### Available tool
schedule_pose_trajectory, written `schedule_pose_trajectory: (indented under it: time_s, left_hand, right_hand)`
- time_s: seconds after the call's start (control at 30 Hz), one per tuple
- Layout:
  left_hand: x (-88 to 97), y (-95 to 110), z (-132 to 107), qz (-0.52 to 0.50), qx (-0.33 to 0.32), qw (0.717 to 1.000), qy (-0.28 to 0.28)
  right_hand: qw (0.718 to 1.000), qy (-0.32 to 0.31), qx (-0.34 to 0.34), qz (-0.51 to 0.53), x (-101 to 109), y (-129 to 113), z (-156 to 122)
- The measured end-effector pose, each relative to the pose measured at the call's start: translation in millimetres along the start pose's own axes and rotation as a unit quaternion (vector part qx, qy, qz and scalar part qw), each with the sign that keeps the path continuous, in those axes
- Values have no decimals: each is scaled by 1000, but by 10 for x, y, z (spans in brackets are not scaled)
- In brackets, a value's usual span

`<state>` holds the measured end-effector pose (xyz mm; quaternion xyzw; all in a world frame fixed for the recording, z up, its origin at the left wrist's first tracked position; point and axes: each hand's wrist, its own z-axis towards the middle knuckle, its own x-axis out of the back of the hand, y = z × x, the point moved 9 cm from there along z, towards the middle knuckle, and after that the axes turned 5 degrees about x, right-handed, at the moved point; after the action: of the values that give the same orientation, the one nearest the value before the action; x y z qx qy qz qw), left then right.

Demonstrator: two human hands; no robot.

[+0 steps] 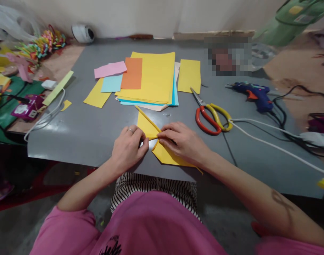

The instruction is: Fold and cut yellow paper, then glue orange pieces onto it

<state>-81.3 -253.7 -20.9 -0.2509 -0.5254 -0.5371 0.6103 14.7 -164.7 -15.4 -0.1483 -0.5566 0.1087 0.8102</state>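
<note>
The yellow paper point(143, 122) lies on the worktop point(93, 120) directly between the left hand point(131, 143) and the right hand point(179, 141), touching both, and its narrow folded edge runs slantwise from the far left down to the right fingertips, which are the nearer ones to it. The left thumb and forefinger pinch a thin part, and the right fingers, also narrow, grip close beside; below the right hand more yellow spreads, but I cannot tell whether it is one sheet.

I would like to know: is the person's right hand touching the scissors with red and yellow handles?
Apart. The head view shows bare grey tabletop between the right hand and the scissors, which lie farther to the right.
</note>
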Motion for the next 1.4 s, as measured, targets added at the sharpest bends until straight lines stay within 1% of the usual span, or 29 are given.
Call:
schedule_pose_trajectory:
  time_s: [0.17, 0.33, 0.53, 0.83, 1.0, 1.17, 1.3, 1.4]
  left_hand:
    - [-30, 3, 28, 17, 4, 1000, -20]
    - [-29, 22, 50, 25, -4, 999, -20]
    - [-53, 0, 51, 18, 9, 999, -31]
    - [-51, -8, 54, 14, 11, 999, -32]
    - [-64, -27, 50, 17, 27, 999, -40]
    - [-84, -32, 48, 31, 40, 997, -62]
    - [-93, 32, 39, 32, 32, 998, -54]
    - [-112, 150, 21, 24, 24, 999, -33]
  right_hand:
    - [1000, 0, -1, -2, -10, -4, -2]
    - [1000, -3, -4, -13, -13, 7, -15]
    - [999, -6, -2, -35, -16, 0, -28]
    - [998, -5, 17, -54, -23, -25, -28]
    - [998, 3, 24, -57, -12, -42, -23]
    - [997, 5, 31, -65, -19, -54, -16]
    - [997, 4, 32, -68, -1, -43, -42]
    - [997, -6, 28, -68, 28, 4, -100]
